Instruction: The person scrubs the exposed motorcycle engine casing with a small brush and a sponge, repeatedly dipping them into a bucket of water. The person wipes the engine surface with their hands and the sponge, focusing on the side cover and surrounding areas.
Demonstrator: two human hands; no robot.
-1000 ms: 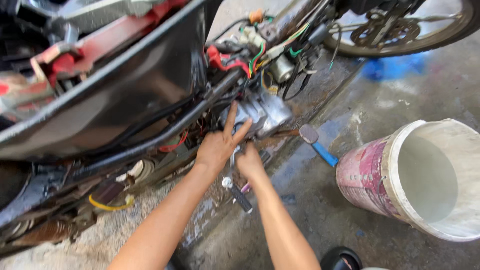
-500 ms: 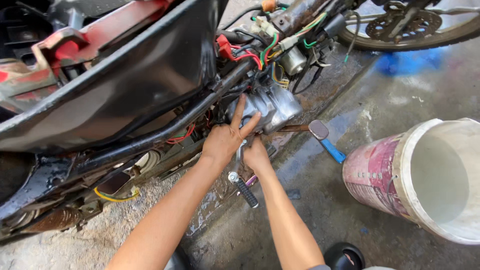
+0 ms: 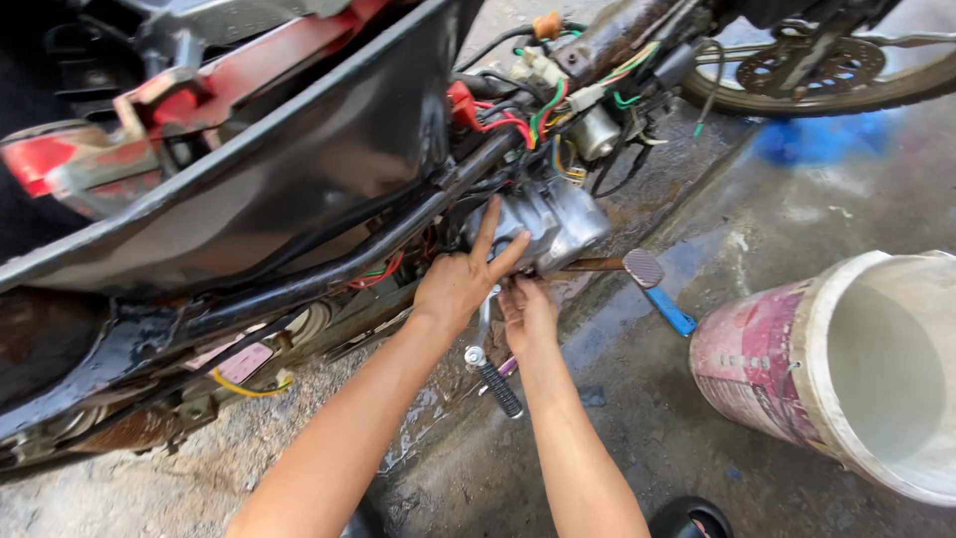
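The left hand (image 3: 456, 289) is pressing flat, fingers spread, against the silver metal engine casing (image 3: 546, 224) low on the stripped motorcycle. The right hand (image 3: 528, 314) is reaching just beneath that casing; whether its grip is closing on anything cannot be told. A black-rubber-tipped metal lever (image 3: 490, 364) is hanging between the wrists, and a pink-and-white plastic bucket (image 3: 797, 369) is lying tipped on the wet concrete floor (image 3: 637, 438).

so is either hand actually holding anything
Cannot be told. The left hand lies flat on the silver engine casing; the right hand is under it, its grip hidden.
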